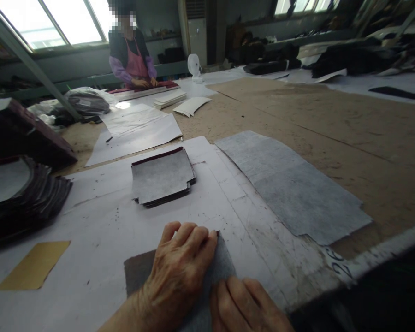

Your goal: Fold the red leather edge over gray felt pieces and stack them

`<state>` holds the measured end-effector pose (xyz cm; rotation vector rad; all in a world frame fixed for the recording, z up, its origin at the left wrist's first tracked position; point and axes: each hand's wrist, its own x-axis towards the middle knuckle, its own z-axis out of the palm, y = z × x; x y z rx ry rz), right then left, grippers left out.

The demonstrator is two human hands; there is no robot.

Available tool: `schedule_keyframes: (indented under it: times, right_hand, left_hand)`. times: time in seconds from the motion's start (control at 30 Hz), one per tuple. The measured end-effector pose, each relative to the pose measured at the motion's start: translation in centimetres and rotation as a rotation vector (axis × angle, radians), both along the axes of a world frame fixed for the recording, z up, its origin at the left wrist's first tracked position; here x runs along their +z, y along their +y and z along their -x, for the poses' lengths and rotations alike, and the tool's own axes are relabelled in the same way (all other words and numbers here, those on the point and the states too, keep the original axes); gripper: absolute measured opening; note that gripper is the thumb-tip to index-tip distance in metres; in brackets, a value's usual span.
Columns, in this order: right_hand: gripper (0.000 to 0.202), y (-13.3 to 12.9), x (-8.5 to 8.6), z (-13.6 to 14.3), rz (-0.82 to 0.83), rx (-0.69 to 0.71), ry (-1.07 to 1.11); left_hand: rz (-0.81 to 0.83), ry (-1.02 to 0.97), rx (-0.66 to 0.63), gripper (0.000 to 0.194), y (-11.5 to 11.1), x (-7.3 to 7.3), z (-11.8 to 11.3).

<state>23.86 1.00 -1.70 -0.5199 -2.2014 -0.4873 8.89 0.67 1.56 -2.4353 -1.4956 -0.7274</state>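
A dark grey fabric piece [224, 258] lies on the white sheet right in front of me, its near part hidden under my hands. My left hand [181, 263] rests across it with curled fingers, closed on the cloth at its far edge. Lower and to the right, my right hand [245, 306] has its fingers bent together on the right edge of the same piece. Just beyond them sits a small stack of cut fabric pieces [162, 175], pale grey on top, with a dark red strip along the far edge and a notched corner.
A larger grey cut piece [290, 184] lies to the right near the table edge. At the left are a thick stack of dark pieces [27, 198] and a tan card [34, 265]. Across the table a person [134, 60] in a pink apron handles dark red cloth near a white fan [194, 67].
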Motion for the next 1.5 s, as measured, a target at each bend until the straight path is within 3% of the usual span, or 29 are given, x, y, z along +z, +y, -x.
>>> schedule_keyframes:
  times: [0.13,0.27,0.33,0.53,0.83,1.0,1.17,1.5]
  right_hand:
    - [0.035,0.2,0.8,-1.3,0.059,0.053,-0.052]
    - [0.03,1.7,2.2,-3.1,0.375,0.167,0.008]
    - [0.03,2.9,2.9,-3.6,0.469,0.154,0.06]
    - [0.034,5.1,3.2,-2.7,0.366,0.084,-0.06]
    - [0.04,4.6,2.5,-2.3,0.29,0.025,-0.236]
    - [0.041,4.6,2.6,-2.3,0.241,0.0,-0.279]
    - [0.041,4.6,2.7,-2.1,0.238,0.029,-0.25]
    - [0.04,4.8,2.8,-1.8,0.251,0.167,-0.239]
  left_hand:
    - [0.013,0.022,-0.001,0.028,0.0,0.0,0.1]
    - [0.018,0.037,0.002,0.029,0.2,0.1,0.0]
    - [0.027,0.04,0.003,0.028,0.2,0.2,0.0]
    - [0.019,0.014,0.002,0.027,0.2,0.2,-0.1]
    - [-0.012,-0.089,0.013,0.024,0.5,-0.2,0.5]
    - [0.018,-0.086,0.037,0.025,0.0,0.6,2.1]
    - [-0.012,-0.029,-0.055,0.028,-1.3,1.4,4.1]
    - [0.041,-0.05,-0.106,0.03,-1.7,-0.3,4.6]
